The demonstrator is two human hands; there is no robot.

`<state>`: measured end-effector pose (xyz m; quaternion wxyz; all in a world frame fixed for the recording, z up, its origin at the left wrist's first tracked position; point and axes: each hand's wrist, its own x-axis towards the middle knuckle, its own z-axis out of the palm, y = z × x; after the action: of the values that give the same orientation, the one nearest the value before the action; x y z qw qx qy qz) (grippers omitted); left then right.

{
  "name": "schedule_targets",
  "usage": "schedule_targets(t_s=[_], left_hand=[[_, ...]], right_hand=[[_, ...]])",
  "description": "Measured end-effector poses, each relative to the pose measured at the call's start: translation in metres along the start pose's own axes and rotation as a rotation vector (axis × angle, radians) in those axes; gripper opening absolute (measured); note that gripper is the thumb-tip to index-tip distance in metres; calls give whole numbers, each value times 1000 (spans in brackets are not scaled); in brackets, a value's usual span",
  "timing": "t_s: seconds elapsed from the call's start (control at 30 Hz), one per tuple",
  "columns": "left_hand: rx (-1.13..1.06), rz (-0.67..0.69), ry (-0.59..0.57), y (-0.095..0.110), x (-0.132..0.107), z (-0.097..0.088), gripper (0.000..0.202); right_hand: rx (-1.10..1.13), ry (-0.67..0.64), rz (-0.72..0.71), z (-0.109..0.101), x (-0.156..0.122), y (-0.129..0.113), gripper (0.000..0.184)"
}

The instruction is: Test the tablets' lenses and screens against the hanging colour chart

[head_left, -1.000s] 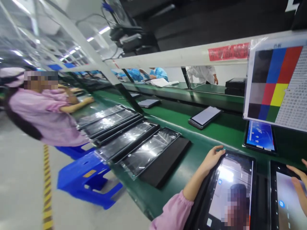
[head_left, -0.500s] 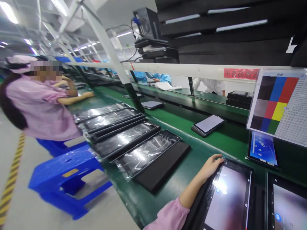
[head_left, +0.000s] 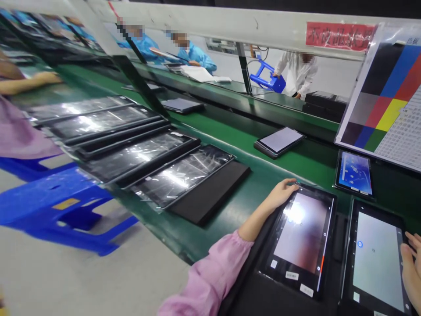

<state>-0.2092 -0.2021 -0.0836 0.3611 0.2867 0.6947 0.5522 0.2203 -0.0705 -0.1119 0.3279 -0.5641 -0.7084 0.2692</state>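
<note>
My left hand [head_left: 283, 193] grips the upper left corner of a lit tablet [head_left: 301, 232], fingers over its top edge. This tablet lies tilted on a black foam stand, with small white labels below its screen. A second lit tablet [head_left: 378, 259] rests to its right, showing a pale screen with a blue icon. At the right frame edge my right hand [head_left: 411, 265] is partly cut off, its visible fingers apart, by that tablet's right side. Whether the fingertips press on it is hard to see.
Several film-wrapped tablets [head_left: 184, 175] lie on black foam blocks to the left. On the green line beyond are a white-screened tablet [head_left: 279, 141] and a blue-screened tablet [head_left: 354, 173]. A colour chart [head_left: 383, 101] hangs at right. A blue stool [head_left: 49, 197] and a co-worker's arm [head_left: 29, 82] are left.
The view has swung down and right, so more of both lit tablets shows. My right hand has come into view at the right tablet. My left hand stays at the same tablet corner.
</note>
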Motion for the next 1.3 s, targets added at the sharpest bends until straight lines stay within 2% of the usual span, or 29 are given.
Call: schedule_targets(t_s=[0.17,0.5,0.7,0.77,0.83,0.9,0.97,1.03,1.13,1.3], left_hand=[[23,3,-15,6,-4,2,64],[28,36,-26,17,-8,2,66],[-1,91,-90,23,-14,-3,76],[-6,119,-96,27,-18,-5,76],[-6,138,-92,31,-22,-6,76],[6,137,-82,33,-25,-8,76],[31,110,-72,33,-27,-10,78],[51,73,-71,33,-29,-13,82],[84,28,-120,33,-33,-21,88],[228,41,-376,31,-38,-39,107]], right_hand=[[-15,-41,-17,-5,7,8,67],[-19,14,-148,-4,-1,-20,58],[-5,4,-75,-7,-2,-34,61],[-1,4,-88,-8,-4,-40,61],[-33,17,-197,-9,-7,-49,57],[-120,7,-394,-10,-13,-60,46],[-224,-38,-597,-10,-19,-71,32],[-302,-109,-743,-10,-24,-79,26],[-364,-183,-853,-7,-27,-81,28],[-426,-312,-931,-3,-22,-70,32]])
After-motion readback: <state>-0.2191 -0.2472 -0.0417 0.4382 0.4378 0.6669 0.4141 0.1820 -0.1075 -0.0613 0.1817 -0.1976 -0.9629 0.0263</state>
